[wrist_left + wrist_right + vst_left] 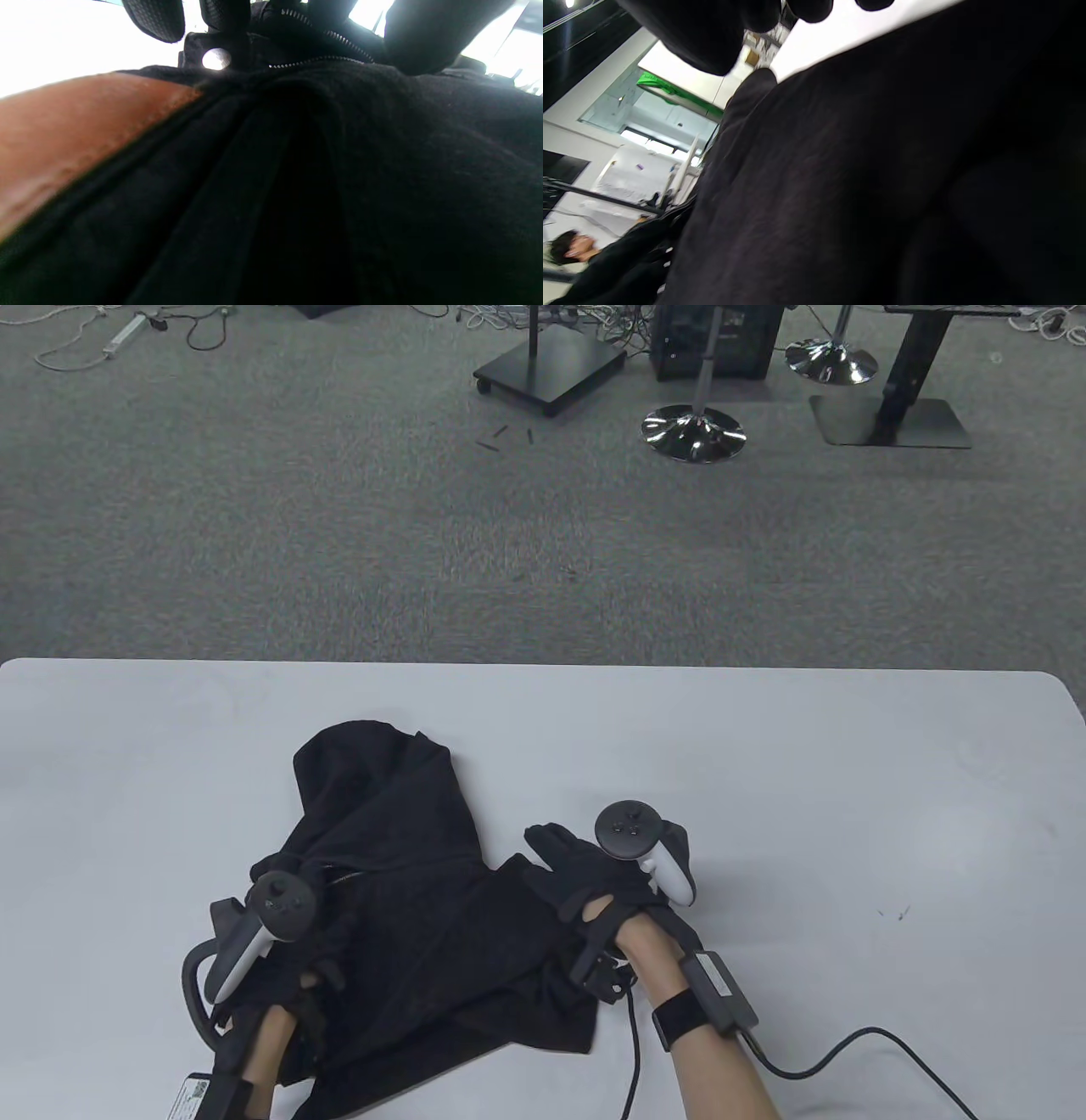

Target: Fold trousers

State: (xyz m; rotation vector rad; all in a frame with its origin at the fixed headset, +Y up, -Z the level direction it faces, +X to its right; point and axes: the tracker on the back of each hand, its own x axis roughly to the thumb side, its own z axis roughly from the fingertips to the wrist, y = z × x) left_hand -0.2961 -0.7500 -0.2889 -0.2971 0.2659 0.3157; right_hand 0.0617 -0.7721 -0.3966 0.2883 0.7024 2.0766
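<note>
Near the desk's front edge: black trousers bunched | left hand grips waistband | right hand flat, fingers straight, on fabric | bare desk beyond.

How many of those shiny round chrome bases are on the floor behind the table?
2: one chrome base sits mid-floor, another chrome base farther back to its right. More may lie outside the view.
</note>
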